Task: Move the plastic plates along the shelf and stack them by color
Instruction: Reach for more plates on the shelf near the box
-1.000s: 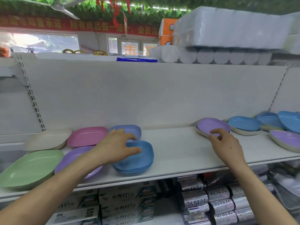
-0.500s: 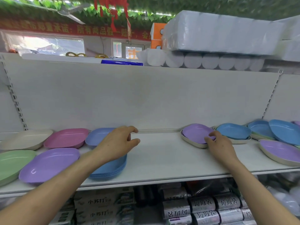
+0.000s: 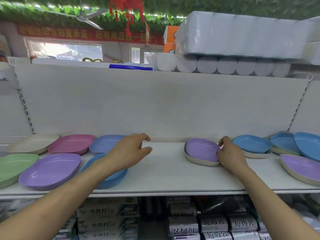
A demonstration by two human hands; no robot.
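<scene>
Fingers [image 3: 225, 142] of the right hand [image 3: 230, 158] curl over the right rim of the purple plate [image 3: 201, 149] and pinch it; whether they also catch the cream plate [image 3: 199, 162] beneath cannot be told. The left hand [image 3: 128, 153] hovers over the blue stack [image 3: 116, 179], its fingers loosely curled and holding nothing. The purple plate lies on the shelf [image 3: 164, 172], well to the right of the blue stack. Step in hand, as judged: separate the purple plate from the cream plate and take it to the purple pile [image 3: 50, 170], just left of the blue stack. Lift by the rim only. Tilt the plate slightly to free it from the nest. If the cream plate rises with it, hold that plate down with the left hand. Carry the plate above the blue stack, not across its top, and seat it square so the pile does not slide. Containers: the cream plate holds the one purple plate. Further right of the blue stack, a blue plate [image 3: 252, 143] sits in a nest of pale plates, and more blue plates [image 3: 284, 142] overlap beyond it. Farthest right, a second purple plate [image 3: 301, 166] lies in a second cream plate [image 3: 292, 175]. Just behind the blue stack stands a periwinkle plate [image 3: 105, 143]. Behind and left of the blue stack are a pink plate [image 3: 71, 143] and a beige plate [image 3: 32, 143]. A green plate [image 3: 15, 165] lies farthest left.
</scene>
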